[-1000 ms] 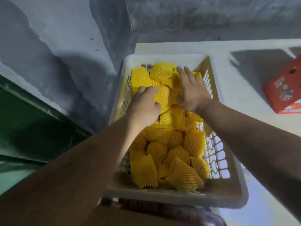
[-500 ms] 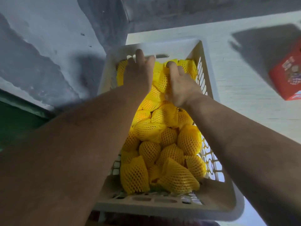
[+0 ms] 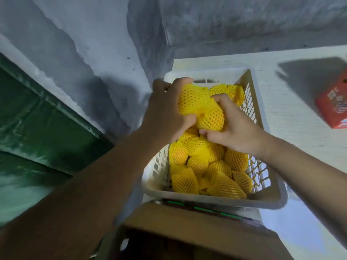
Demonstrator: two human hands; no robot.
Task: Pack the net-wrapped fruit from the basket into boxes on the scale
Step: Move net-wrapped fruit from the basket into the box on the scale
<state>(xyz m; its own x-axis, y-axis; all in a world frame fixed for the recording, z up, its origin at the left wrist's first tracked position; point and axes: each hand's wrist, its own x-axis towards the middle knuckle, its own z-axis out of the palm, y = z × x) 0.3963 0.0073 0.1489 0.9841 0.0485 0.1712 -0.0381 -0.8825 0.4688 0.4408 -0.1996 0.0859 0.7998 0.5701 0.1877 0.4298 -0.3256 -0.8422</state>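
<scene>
A white slatted plastic basket [image 3: 262, 198] holds several fruits in yellow foam net. My left hand [image 3: 165, 111] grips one net-wrapped fruit [image 3: 193, 99], lifted above the far end of the basket. My right hand [image 3: 232, 128] grips a second net-wrapped fruit [image 3: 211, 120] just below and beside the first, the two fruits touching. Near the bottom edge lies an open cardboard box [image 3: 197, 224]. Behind it shows a dark scale [image 3: 206, 208] with green lit marks.
A red printed carton [image 3: 332, 107] lies on the white table [image 3: 293, 139] at the right. A grey wall runs behind the basket, and a green surface [image 3: 37, 128] fills the left side below it.
Both hands dug into the far end of the basket, curled round a fruit each and lifted them up. The view has dropped back, so the box and scale now show.
</scene>
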